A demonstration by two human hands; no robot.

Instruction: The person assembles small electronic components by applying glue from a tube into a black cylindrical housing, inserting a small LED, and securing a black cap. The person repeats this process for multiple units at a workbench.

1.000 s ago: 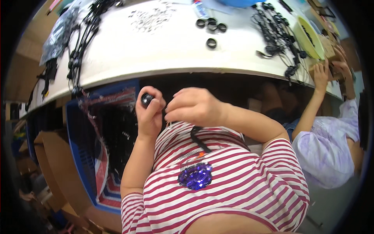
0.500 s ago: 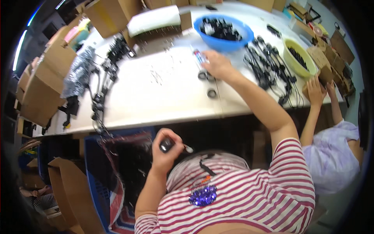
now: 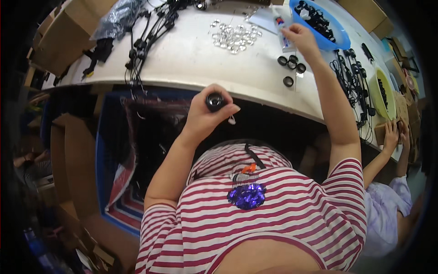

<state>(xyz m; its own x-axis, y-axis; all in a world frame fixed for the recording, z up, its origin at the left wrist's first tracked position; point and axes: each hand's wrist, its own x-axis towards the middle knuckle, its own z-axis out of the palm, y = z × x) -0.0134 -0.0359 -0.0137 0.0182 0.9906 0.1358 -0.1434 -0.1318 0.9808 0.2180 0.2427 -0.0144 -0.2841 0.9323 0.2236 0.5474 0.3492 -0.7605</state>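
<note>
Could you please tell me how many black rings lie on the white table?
5: four rings clustered below the tube, one ring apart, nearer the front edge of the table.

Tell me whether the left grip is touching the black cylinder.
Touching. The head view shows it: the left grip is wrapped around the black cylinder, fingers curled along its far side, no gap showing.

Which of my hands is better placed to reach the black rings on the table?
Probably your right hand: it is over the table, at the white tube close to the black rings. Your left hand is farther off, wrapped around a black cylindrical part.
</note>
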